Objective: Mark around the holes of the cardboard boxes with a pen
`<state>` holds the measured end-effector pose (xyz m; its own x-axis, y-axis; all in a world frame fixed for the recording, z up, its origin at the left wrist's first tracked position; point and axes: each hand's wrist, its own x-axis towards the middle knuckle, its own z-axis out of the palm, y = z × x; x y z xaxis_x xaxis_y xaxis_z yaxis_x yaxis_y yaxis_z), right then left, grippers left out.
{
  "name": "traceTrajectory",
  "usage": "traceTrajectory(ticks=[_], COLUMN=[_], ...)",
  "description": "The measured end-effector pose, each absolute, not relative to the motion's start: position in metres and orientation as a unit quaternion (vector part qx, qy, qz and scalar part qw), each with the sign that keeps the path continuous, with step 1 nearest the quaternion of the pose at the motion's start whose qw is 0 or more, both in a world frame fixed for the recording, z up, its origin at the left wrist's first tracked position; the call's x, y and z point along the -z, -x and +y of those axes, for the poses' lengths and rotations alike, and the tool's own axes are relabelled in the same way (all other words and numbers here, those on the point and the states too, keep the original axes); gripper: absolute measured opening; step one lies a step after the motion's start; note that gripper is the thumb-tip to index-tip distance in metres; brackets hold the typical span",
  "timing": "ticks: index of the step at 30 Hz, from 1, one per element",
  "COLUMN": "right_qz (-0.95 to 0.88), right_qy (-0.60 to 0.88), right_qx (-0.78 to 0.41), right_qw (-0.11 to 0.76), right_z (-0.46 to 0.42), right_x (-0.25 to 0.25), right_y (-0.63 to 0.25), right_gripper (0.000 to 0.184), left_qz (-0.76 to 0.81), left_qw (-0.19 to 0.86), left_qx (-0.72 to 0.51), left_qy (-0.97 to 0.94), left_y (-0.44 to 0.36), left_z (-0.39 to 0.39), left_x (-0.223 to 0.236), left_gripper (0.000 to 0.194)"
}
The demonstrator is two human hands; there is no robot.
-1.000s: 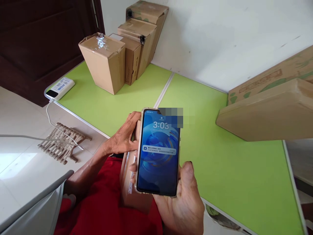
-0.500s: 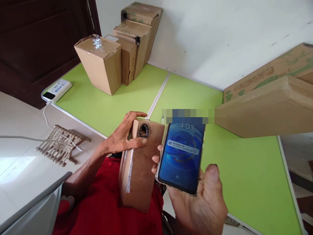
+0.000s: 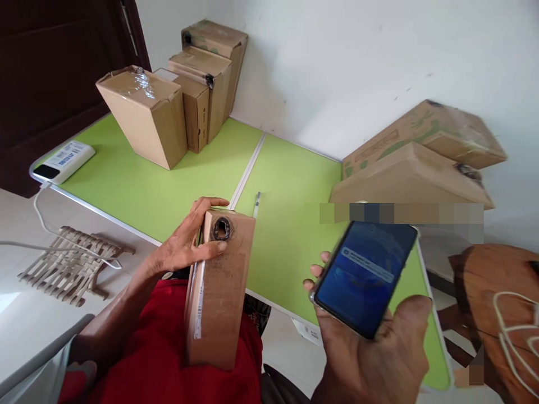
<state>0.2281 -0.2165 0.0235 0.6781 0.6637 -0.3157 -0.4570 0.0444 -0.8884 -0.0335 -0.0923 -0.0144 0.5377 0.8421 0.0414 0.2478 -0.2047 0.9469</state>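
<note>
My left hand (image 3: 191, 235) grips the upper end of a brown cardboard box (image 3: 219, 303), which stands tilted on my lap against the table's near edge. Near the thumb, the box has a round hole with a dark, scorched-looking rim. A smartphone (image 3: 365, 278) lies in my right hand (image 3: 374, 353), over the right part of the table. Its fingers wrap round the phone's far side and the thumb is on the near side. The phone's blue lock screen is lit but dimmer, with one notification across it. A slim pen-like stick (image 3: 257, 203) lies on the table just behind the box.
On the green folding table (image 3: 290, 168), several cardboard boxes (image 3: 143, 118) stand at the back left, and two more boxes (image 3: 379, 174) at the right. A white power bank (image 3: 63, 163) with a cable sits at the left corner. Beside the table are a woven stool (image 3: 69, 264) and a round wooden stool (image 3: 484, 303).
My right hand has carried the phone to the right, away from the box, and its screen has dimmed. The view has turned right. My left hand keeps its hold on the box.
</note>
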Motion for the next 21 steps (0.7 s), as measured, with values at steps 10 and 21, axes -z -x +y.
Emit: traceTrajectory(ticks=[10, 21], right_qz=[-0.155, -0.113], right_qy=[0.589, 0.620], right_qx=[-0.225, -0.343], right_qw=[0.761, 0.697], right_z=[-0.232, -0.238], right_x=[-0.021, 0.008], right_y=[-0.295, -0.285], right_gripper=[0.096, 0.074], left_qz=[0.395, 0.379], left_qw=[0.512, 0.511], left_qx=[-0.281, -0.277], left_qy=[-0.709, -0.720], left_y=[0.036, 0.029], left_z=[-0.094, -0.092], left_x=[0.012, 0.012], left_gripper=[0.079, 0.075])
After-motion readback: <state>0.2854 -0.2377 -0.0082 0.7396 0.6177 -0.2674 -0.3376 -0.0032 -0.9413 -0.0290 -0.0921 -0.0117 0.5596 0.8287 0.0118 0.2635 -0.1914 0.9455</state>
